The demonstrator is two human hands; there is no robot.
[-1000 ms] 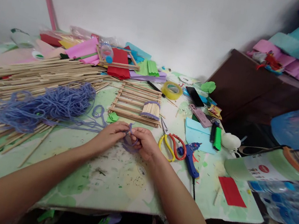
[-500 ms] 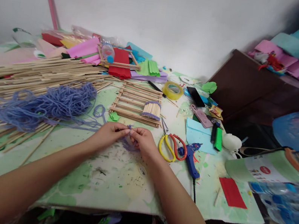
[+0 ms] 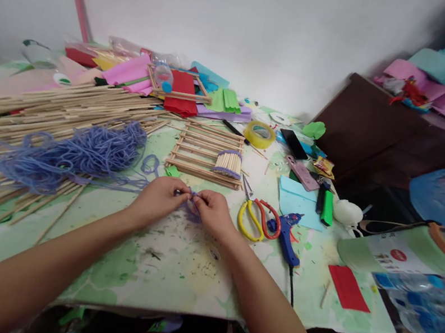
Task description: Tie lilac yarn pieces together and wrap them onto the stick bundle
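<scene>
My left hand (image 3: 163, 196) and my right hand (image 3: 212, 210) meet at the middle of the table, each pinching purple yarn (image 3: 193, 216) between thumb and fingertips. A short piece of it shows between the fingers, and a loop hangs below them. To the left a tangled heap of purple yarn (image 3: 101, 152) lies over thin wooden sticks (image 3: 45, 103), with strands trailing toward my left hand. Just beyond my hands rests a wooden stick frame (image 3: 195, 150), and on its right side lies a row of short sticks (image 3: 229, 163) bound with purple yarn.
Right of my hands are scissors (image 3: 254, 212) with yellow and red handles and a blue glue gun (image 3: 289, 243). Behind them lie a tape roll (image 3: 260, 134), a dark phone (image 3: 293, 144) and a light-blue paper (image 3: 297, 202). A green tumbler (image 3: 388, 248) lies at the right.
Both hands stay together on the yarn, with only slight shifts of the fingers and the left hand turned a little. The whole view has moved slightly.
</scene>
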